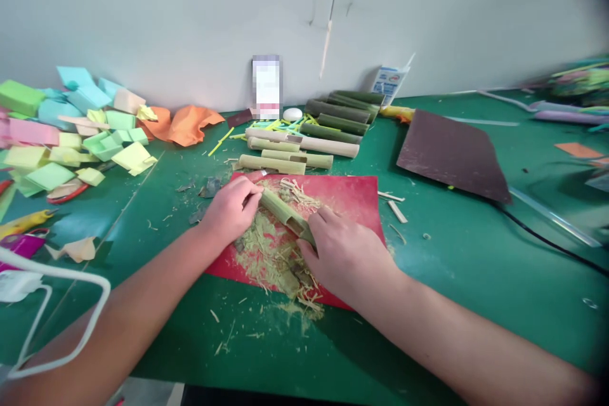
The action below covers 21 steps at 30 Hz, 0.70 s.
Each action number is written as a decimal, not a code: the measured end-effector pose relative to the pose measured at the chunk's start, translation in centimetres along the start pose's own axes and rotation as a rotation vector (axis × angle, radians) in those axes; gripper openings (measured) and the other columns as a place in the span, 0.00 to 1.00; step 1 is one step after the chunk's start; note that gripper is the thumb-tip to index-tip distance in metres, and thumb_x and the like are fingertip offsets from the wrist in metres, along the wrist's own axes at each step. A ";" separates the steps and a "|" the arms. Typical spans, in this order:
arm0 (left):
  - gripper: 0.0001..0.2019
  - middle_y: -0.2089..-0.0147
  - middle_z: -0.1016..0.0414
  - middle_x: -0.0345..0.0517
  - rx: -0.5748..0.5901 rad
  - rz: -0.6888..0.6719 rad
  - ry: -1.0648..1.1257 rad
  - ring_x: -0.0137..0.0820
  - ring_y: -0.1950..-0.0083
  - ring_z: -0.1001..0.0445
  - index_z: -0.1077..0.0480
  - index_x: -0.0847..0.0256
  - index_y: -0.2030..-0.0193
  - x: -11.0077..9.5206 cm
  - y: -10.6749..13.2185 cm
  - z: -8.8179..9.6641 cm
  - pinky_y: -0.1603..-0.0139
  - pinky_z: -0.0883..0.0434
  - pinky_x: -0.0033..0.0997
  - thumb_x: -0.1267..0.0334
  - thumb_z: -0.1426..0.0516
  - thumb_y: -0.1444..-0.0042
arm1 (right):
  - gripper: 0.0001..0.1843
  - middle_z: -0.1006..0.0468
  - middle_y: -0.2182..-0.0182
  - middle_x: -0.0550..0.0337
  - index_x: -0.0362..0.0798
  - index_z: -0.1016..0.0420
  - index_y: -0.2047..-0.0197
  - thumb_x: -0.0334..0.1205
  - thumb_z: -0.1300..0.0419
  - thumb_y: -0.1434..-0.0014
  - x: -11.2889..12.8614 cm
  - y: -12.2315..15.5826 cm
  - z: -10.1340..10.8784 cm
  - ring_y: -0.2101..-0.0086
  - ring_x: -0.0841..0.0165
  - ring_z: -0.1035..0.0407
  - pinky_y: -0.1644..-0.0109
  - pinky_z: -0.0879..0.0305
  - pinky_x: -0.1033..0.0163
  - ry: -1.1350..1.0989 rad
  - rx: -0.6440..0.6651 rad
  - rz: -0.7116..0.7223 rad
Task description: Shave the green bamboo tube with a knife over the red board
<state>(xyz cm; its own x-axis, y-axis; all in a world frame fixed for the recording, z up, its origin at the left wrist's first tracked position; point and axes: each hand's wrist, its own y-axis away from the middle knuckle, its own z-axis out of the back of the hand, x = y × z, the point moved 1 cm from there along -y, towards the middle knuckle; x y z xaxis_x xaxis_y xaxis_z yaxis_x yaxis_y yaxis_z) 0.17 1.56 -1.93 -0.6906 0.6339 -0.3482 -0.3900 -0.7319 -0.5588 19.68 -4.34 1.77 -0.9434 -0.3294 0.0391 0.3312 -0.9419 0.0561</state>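
A green bamboo tube with a notch cut in its side lies slantwise between my two hands, above a red sheet. My left hand pinches its far left end between closed fingers. Around its near right end my right hand is wrapped, hiding that end. Pale shavings and dust cover much of the sheet beneath. Just beyond, several pale notched bamboo pieces lie side by side.
Darker bamboo tubes are stacked behind, near a propped phone and a small carton. Folded coloured papers are heaped at left. A dark brown sheet lies right, by a black cable. A white cord crosses lower left.
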 end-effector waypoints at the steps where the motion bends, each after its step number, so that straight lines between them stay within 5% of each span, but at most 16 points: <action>1: 0.05 0.65 0.28 0.47 0.022 -0.007 0.019 0.30 0.62 0.28 0.31 0.64 0.64 0.1 0.0 0.0 0.59 0.29 0.32 0.70 0.48 0.42 | 0.09 0.28 0.65 0.54 0.46 0.30 0.62 0.40 0.48 0.40 0.0 0.0 0.0 0.67 0.65 0.29 0.72 0.41 0.63 -0.003 0.005 0.000; 21: 0.05 0.66 0.28 0.46 0.010 -0.029 0.040 0.31 0.63 0.28 0.31 0.63 0.66 -0.4 -0.1 -0.2 0.59 0.28 0.34 0.68 0.48 0.42 | 0.10 0.27 0.65 0.54 0.46 0.29 0.63 0.41 0.49 0.40 0.1 0.1 0.1 0.68 0.64 0.28 0.73 0.41 0.62 0.025 -0.028 -0.003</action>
<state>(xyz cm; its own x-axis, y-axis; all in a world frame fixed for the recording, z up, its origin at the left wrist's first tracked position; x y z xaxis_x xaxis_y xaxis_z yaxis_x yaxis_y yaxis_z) 0.62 1.45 -1.84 -0.6538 0.6645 -0.3618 -0.4160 -0.7151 -0.5618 19.64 -4.46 1.84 -0.9447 -0.3277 0.0140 0.3279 -0.9443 0.0279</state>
